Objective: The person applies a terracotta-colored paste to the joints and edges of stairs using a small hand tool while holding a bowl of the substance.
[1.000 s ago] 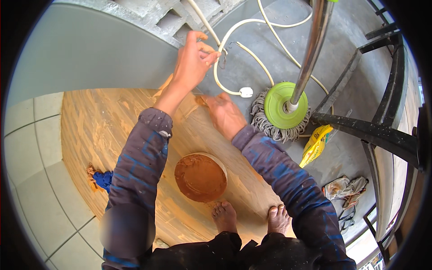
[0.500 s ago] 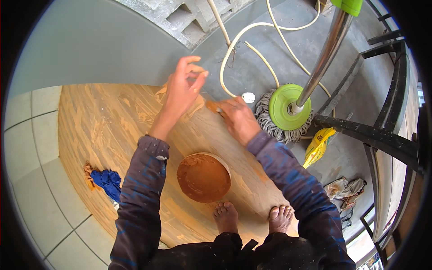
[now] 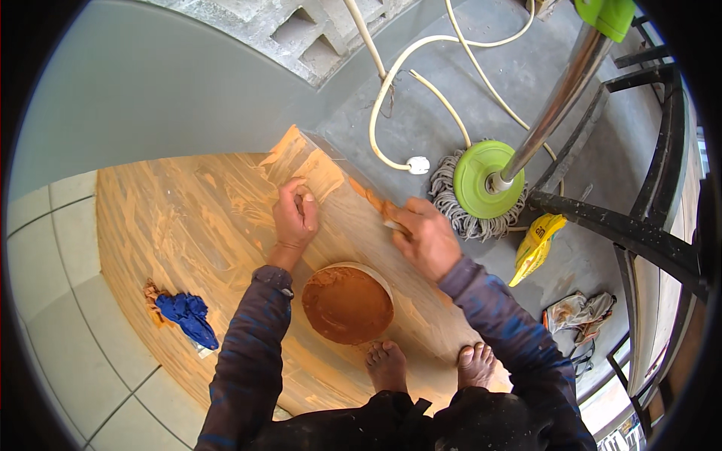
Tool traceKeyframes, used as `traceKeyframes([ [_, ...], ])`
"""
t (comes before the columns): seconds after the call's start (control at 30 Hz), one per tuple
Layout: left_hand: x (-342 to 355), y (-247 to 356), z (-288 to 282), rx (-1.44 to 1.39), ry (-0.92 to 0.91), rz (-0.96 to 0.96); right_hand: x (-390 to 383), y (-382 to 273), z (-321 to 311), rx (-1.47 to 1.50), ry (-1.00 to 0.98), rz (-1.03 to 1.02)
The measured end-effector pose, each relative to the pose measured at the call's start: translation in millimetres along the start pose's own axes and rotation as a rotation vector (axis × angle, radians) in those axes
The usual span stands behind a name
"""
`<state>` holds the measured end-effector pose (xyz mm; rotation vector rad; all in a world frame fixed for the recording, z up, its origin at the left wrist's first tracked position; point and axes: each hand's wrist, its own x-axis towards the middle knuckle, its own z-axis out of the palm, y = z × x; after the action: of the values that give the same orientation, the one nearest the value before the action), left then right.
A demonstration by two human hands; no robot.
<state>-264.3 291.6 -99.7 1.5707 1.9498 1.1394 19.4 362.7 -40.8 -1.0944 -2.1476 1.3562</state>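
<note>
My right hand (image 3: 427,237) grips a putty knife (image 3: 389,224) whose blade carries a lump of orange-brown paste (image 3: 368,197). The knife is over the right edge of the wood-look surface (image 3: 203,225). My left hand (image 3: 295,222) hovers over the same surface with its fingers curled in, and nothing shows in it. Beyond it, a thick smear of paste (image 3: 320,174) covers the far corner. Between my forearms stands a round tub (image 3: 388,282) with orange-brown filler paste (image 3: 347,304) in it. Paler streaks of paste run across the wood.
A mop (image 3: 485,180) with a green head stands at right, near a white cable plug (image 3: 419,164). A yellow packet (image 3: 538,248) and crumpled cloth (image 3: 579,312) lie beside a black metal frame (image 3: 617,229). At left is a blue rag (image 3: 183,312). My feet (image 3: 387,366) are close behind the tub.
My left hand has drawn back toward me from the far corner, and its fingers have curled in. My right hand has moved slightly right and nearer, bringing the paste-laden blade into view.
</note>
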Motion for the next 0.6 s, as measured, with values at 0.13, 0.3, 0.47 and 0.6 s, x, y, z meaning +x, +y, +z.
traceKeyframes([
  [0.13, 5.8, 1.9, 4.4, 0.051, -0.034, 0.003, -13.7, -3.6, -25.1, 0.033, 0.085, 0.114],
  [0.3, -10.9, -14.3, -1.5, 0.197, -0.013, 0.019, 31.4, 34.8, 45.9, 0.096, 0.146, 0.266],
  [0.47, 8.9, 9.6, 11.4, 0.170, -0.037, 0.040, 46.5, 22.2, 20.9, 0.130, 0.236, 0.146],
  [0.6, 2.9, 5.5, 1.2, 0.216, -0.036, 0.022, 46.2, -5.8, 27.5, 0.259, 0.002, 0.077],
])
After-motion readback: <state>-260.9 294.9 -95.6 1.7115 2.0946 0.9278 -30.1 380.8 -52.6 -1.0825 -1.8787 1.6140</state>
